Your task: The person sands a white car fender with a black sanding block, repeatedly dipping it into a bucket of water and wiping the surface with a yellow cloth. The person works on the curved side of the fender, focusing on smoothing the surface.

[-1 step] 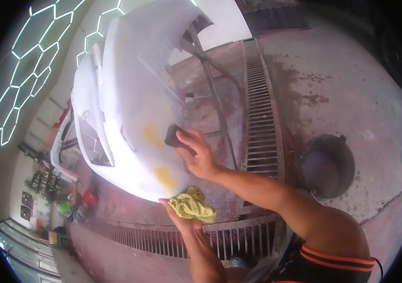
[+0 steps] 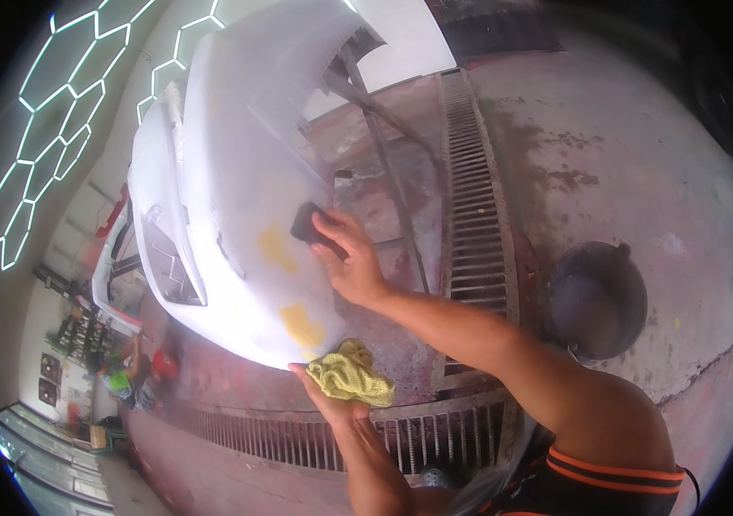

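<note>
A white car bumper (image 2: pixel 237 155) with a dull grey-white face stands in front of me. Two yellow filler patches (image 2: pixel 301 325) show near its lower end. My right hand (image 2: pixel 356 265) is closed round a dark sanding block (image 2: pixel 304 222), which rests against the bumper's face just above and right of the upper patch. Beneath the bumper's lower end, my left hand (image 2: pixel 334 408) grips a yellow-green cloth (image 2: pixel 351 375); its thumb is at the bumper's edge. The cloth hides most of the left fingers.
A dark bucket (image 2: pixel 597 301) stands on the floor at my right. Metal drain grates (image 2: pixel 476 189) run past the bumper's right and below it. Thin metal stand legs (image 2: pixel 388 176) rise behind the bumper. Another person (image 2: pixel 125 374) is far off at the left, near a red bucket (image 2: pixel 165 363).
My right hand has slid the sanding block a little up and to the left along the bumper's face. My left hand and the cloth have stayed put.
</note>
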A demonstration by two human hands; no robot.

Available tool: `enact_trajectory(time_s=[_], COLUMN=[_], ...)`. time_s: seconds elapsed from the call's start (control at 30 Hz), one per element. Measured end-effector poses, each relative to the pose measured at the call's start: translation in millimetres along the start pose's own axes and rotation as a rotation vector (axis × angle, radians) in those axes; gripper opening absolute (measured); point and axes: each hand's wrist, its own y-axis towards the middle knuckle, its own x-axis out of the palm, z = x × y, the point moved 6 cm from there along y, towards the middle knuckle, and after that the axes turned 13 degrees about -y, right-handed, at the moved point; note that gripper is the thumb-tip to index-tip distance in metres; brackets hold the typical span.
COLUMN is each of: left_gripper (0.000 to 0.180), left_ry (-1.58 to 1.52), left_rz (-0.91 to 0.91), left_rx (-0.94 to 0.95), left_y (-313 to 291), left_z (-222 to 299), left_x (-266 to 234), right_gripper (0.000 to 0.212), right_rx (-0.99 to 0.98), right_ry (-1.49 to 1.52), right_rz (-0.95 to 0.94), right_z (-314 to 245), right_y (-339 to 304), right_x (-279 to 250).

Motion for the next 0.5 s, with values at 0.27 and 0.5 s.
enact_trajectory(time_s=[0.27, 0.5], left_gripper=[0.083, 0.083], left_ry=[-0.085, -0.140], left_rz=[-0.050, -0.280], left_rx=[-0.038, -0.129], left_y=[-2, 3], left_z=[-7, -10], left_x=[19, 15], right_gripper=[0.058, 0.049], right_rx=[-0.125, -0.151], right_ry=[-0.121, -0.087], right_rz=[-0.002, 0.157], right_z=[-1, -43], right_y=[33, 173], right_x=[4, 47])
